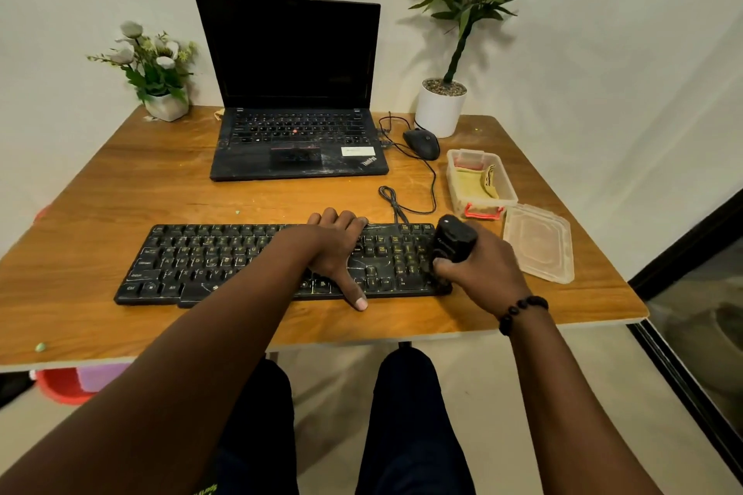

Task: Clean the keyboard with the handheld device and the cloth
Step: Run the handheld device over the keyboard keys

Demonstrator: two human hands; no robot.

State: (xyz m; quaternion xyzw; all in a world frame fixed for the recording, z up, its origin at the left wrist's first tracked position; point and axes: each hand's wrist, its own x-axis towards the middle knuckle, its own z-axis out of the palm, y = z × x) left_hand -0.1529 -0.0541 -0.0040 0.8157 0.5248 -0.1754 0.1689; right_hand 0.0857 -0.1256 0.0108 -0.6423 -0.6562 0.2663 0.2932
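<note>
A dusty black keyboard (209, 265) lies across the front of the wooden table (120, 181). My left hand (335, 249) lies over its right-middle keys, fingers hooked over the far edge and thumb reaching past the near edge. My right hand (478, 273) grips a black handheld device (452, 239), held upright with its lower end down on the number pad at the keyboard's right end. A yellow cloth (476, 183) lies folded inside a clear plastic box (454, 193) behind the device.
An open black laptop (297, 100) stands behind the keyboard, with a wired mouse (421, 143) to its right. The box lid (538, 241) lies at the table's right edge. A flower pot (165, 104) and a potted plant (440, 104) occupy the back corners.
</note>
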